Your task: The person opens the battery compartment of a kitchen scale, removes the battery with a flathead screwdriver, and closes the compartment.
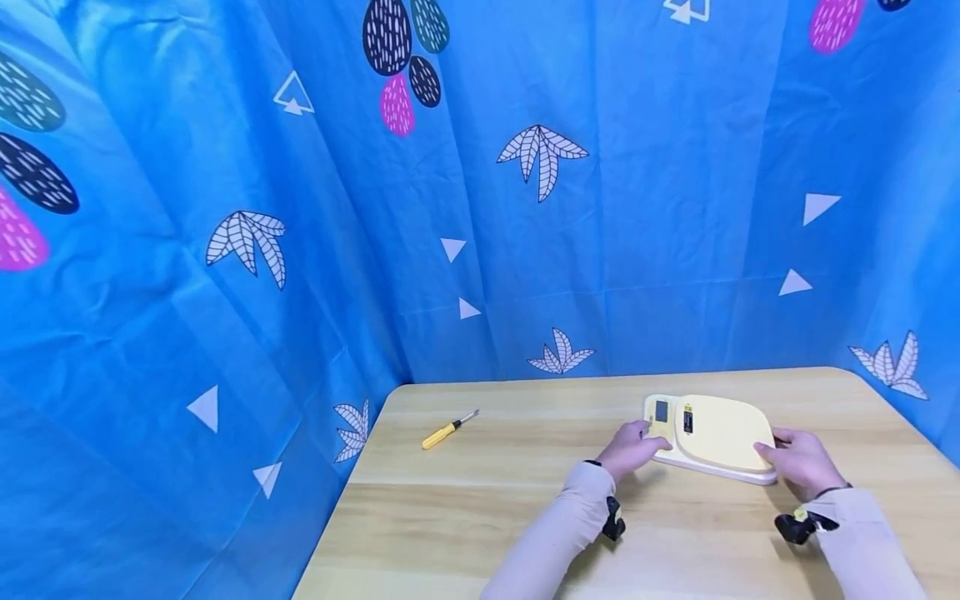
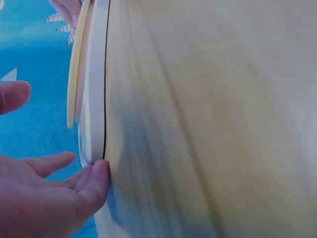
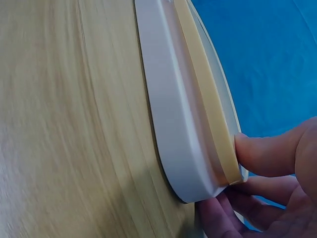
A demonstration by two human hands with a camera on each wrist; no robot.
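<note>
So there's a yellow kitchen scale [image 1: 712, 437] lying flat on a light wooden counter [image 1: 480, 517], toward the right side and a bit back from the near edge. It has a pale yellow top over a white base, and two small dark rectangles on its left end, which look like a display and a button panel, though they're too small to read.

Both hands are on it, one at each end. The left hand [image 1: 632, 447] is at the left end with the fingers loosely extended; in the left wrist view the fingertips [image 2: 96, 178] touch the white bottom edge right where it meets the counter, and the thumb floats apart from the scale, not clamped on anything. So it's touching, not gripping.

The right hand [image 1: 801, 460] is at the right end. In the right wrist view the thumb [image 3: 262, 153] presses on the yellow top edge while the other fingers curl in under the white base, so it's pinching that corner between them. The scale still looks like it rests flat on the counter.

Both arms wear light beige sleeves with a small black device strapped at each wrist.

Well off to the left on the counter, far from both hands, lies a small screwdriver [image 1: 448, 431] with a yellow handle. Behind it all hangs a bright blue curtain [image 1: 225, 250] with leaf and triangle prints.
</note>
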